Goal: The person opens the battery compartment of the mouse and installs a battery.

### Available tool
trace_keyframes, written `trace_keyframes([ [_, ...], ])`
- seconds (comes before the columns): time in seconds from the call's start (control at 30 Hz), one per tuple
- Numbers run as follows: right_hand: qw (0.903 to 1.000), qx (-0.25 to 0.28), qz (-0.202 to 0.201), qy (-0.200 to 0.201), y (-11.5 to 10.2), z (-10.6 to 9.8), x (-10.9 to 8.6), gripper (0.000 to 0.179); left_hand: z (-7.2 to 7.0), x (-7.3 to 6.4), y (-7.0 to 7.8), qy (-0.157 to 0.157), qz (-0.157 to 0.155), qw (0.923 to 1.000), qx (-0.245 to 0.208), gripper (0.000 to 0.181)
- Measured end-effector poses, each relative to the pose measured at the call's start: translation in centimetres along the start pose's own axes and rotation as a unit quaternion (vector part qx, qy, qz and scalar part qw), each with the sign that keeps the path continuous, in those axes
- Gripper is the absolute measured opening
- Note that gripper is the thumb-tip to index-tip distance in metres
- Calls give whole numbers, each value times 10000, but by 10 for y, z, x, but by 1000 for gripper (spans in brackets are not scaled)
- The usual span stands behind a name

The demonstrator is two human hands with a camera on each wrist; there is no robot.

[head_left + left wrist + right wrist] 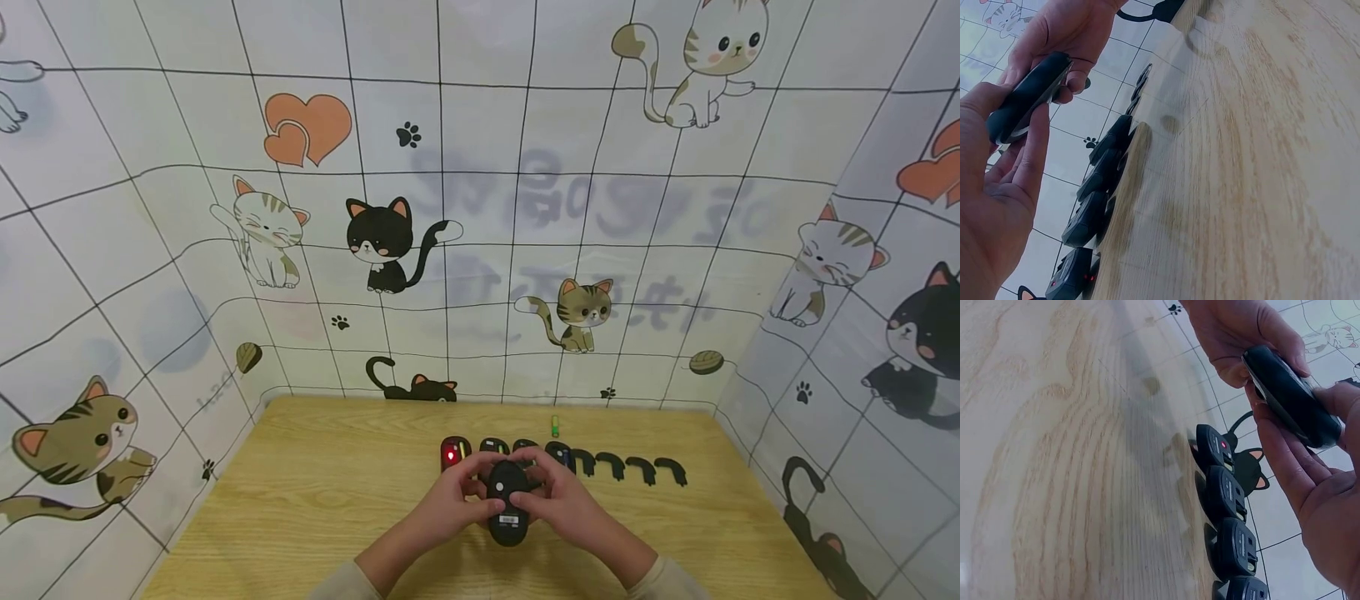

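Observation:
A black computer mouse (508, 533) is held up over the near middle of the table, its underside with a white label turned toward the head camera. My left hand (453, 500) grips its left side, thumb on the underside and fingers around the edge. From the right, my right hand (562, 496) grips it the same way, with the thumb pressing near the middle of the underside. In the left wrist view the mouse (1029, 97) appears edge-on between both hands. The right wrist view shows fingers of the right hand (1329, 519) supporting the mouse's other face.
Behind the hands, several upturned black mice stand in a row; the leftmost mouse (454, 446) shows a red light. Curved black covers (611, 465) continue the row rightward. A green-and-yellow battery (555, 427) lies farther back on the wooden table (315, 492). Cat-printed sheeting (480, 208) surrounds the table.

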State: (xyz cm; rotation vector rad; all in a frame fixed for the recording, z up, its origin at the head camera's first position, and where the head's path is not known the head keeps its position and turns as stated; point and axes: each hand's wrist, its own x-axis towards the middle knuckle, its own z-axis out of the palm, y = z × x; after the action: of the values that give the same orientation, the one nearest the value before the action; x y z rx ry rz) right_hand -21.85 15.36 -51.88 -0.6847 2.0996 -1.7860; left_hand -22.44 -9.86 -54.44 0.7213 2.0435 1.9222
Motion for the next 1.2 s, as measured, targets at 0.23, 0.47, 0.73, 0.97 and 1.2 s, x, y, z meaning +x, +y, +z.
trace_keyframes([
  [0.23,9997,-152,64,161,0,1,2,42,1,1,1,-61,-41,10000,-13,57],
  [0.47,9988,-309,173,336,-3,3,2,40,1,2,1,-56,-73,10000,36,59],
  [0.73,9846,-1063,-194,1374,-7,7,3,25,1,3,3,37,-102,9994,331,59],
  [0.97,9787,-731,-158,1912,-9,4,5,7,2,2,-1,25,-269,9984,491,59],
  [1.2,9731,-356,4,2278,-9,-6,3,10,2,2,-4,-114,-330,9979,554,59],
])
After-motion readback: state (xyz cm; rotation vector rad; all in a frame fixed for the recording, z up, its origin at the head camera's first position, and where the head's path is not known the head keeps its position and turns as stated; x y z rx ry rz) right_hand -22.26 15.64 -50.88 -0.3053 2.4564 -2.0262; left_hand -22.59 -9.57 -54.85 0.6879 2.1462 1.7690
